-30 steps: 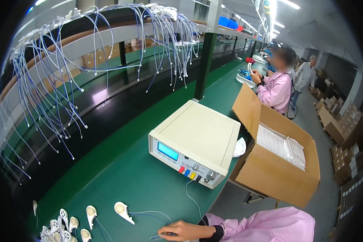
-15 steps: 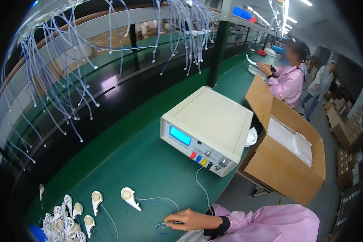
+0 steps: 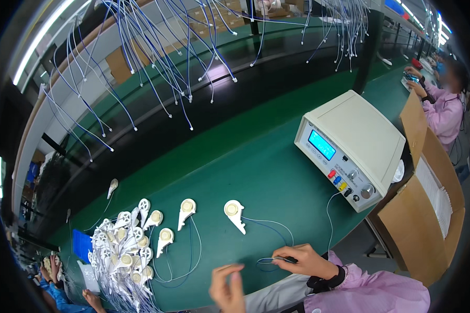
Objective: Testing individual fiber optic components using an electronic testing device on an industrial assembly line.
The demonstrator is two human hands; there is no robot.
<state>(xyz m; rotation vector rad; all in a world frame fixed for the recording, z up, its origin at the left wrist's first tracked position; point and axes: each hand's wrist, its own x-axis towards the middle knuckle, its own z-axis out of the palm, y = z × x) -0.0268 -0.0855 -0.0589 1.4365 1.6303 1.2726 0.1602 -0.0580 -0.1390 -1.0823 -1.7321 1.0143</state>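
Low in the picture, my right hand (image 3: 310, 261) pinches a slim dark piece (image 3: 288, 259) together with a thin wire that loops out past the fingertips. That wire (image 3: 277, 223) runs back to a white plastic part with a round cream disc (image 3: 234, 209), which lies on the green bench. To the left, my left hand (image 3: 228, 287) is raised at the bench's near edge. Its thumb and fingers are apart and hold nothing. A beige test meter (image 3: 350, 151) with a lit blue display stands beyond my right hand; a grey lead (image 3: 329, 208) hangs from its front sockets.
Similar white parts (image 3: 122, 261) lie heaped with tangled wires by a blue bin (image 3: 82, 245). An open cardboard box (image 3: 418, 208) stands to the right. Bundles of wires (image 3: 167, 68) hang overhead. Co-workers sit at far right (image 3: 444, 109) and lower left (image 3: 57, 292).
The view has swung left, so the bench things sit farther right in the picture. My left hand has come into view; my right hand still grips the dark piece and wire.
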